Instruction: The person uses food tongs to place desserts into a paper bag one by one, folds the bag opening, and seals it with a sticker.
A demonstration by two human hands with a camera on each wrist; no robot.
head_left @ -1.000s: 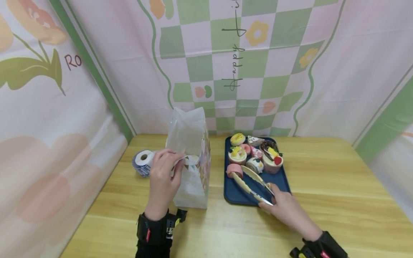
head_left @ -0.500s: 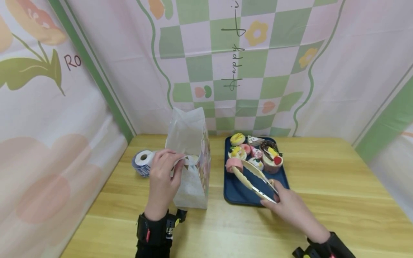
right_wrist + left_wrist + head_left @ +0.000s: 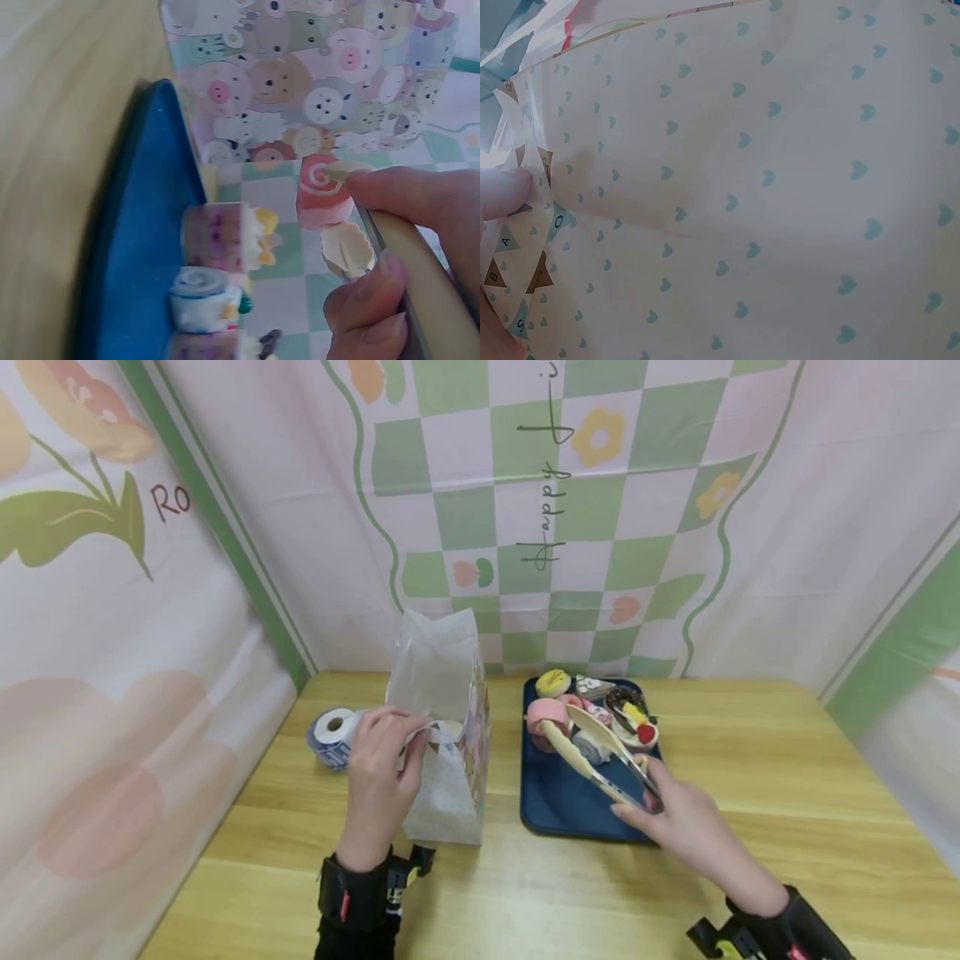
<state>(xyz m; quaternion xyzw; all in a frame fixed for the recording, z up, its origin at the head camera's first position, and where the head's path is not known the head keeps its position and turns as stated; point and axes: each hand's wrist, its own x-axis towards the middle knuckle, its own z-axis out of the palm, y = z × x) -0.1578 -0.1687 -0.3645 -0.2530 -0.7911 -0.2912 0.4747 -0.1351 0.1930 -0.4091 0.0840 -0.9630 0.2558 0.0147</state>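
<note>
My left hand (image 3: 384, 772) pinches the near rim of a white paper bag (image 3: 442, 810), which stands upright with its mouth open. Small blue hearts cover the bag's side in the left wrist view. With my right hand (image 3: 686, 818) I hold tongs (image 3: 592, 764) that have cream tips. Between those tips is a pink swirl cake roll (image 3: 547, 716), raised above the blue tray (image 3: 551, 802). The roll's spiral end shows in the right wrist view. A cupcake beneath it is mostly hidden.
Several toy pastries fill the tray's far part, among them a yellow-topped one (image 3: 552, 682), a cake slice (image 3: 594, 687) and a strawberry-topped cupcake (image 3: 643, 735). A sticker roll (image 3: 333, 737) stands left of the bag on the wooden table (image 3: 750, 777).
The tongs have lifted the pink cake roll up off the tray's left side. My right hand has shifted slightly right with them. The left hand and bag stay put.
</note>
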